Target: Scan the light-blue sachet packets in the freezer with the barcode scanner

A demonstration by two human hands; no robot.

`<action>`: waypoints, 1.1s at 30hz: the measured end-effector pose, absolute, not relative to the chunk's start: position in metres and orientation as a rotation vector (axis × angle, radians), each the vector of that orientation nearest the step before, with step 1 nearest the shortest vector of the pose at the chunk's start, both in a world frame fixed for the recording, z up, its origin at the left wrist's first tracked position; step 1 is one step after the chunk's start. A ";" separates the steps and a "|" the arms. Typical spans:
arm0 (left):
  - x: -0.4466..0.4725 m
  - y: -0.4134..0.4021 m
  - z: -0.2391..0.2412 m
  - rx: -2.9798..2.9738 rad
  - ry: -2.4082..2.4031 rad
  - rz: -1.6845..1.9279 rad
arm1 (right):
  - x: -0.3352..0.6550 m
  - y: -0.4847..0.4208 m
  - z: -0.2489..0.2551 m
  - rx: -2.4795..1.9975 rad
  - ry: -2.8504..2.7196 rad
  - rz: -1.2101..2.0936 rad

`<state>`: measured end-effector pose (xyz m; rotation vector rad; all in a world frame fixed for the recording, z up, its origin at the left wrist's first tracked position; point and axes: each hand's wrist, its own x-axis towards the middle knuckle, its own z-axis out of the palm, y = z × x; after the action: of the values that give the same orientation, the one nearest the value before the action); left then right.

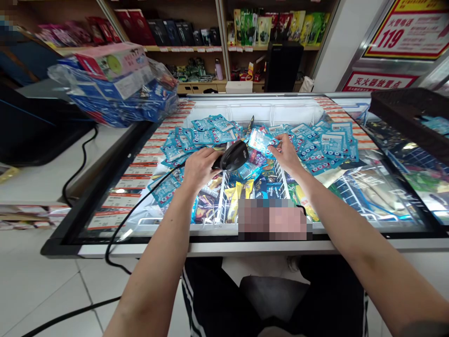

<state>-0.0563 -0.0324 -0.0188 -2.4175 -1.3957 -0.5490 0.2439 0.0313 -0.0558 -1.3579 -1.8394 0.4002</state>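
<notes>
My left hand [201,166] is closed round the handle of a black corded barcode scanner [234,157], its head turned to the right. Between the thumb and fingers of my right hand [286,152] is a small blue-and-white packet [260,140], held just beside the scanner head. Similar blue packets lie in two loose heaps on the glass freezer top, a left heap [206,133] and a right heap [322,145]. Under the glass, wire baskets hold colourful wrapped goods [242,192].
The scanner's black cable [140,203] runs down past the freezer's left edge. Plastic-wrapped boxes [115,84] stand at the back left. A dark brown basket [410,117] sits on the right. Shelves with packaged goods [182,35] line the back. Orange-and-white price labels [131,180] border the glass.
</notes>
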 end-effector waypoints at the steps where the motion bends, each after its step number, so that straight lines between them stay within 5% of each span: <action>1: -0.056 -0.032 -0.019 -2.417 -1.395 -0.547 | 0.244 0.032 -0.056 -1.343 -1.830 0.407; 11: -0.056 -0.031 -0.020 -2.395 -1.368 -0.570 | 0.245 0.029 -0.054 -1.225 -1.867 0.329; 22: -0.059 -0.032 -0.021 -2.295 -1.439 -0.635 | 0.241 0.017 -0.046 -1.565 -1.767 -0.234; 33: -0.058 -0.033 -0.018 -2.269 -1.398 -0.635 | 0.239 0.016 -0.048 -1.470 -2.089 -0.310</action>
<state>-0.0579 -0.0334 -0.0184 -2.2691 -1.3983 -0.6346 0.2387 0.0163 -0.0482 -1.4696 -2.0888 -0.3096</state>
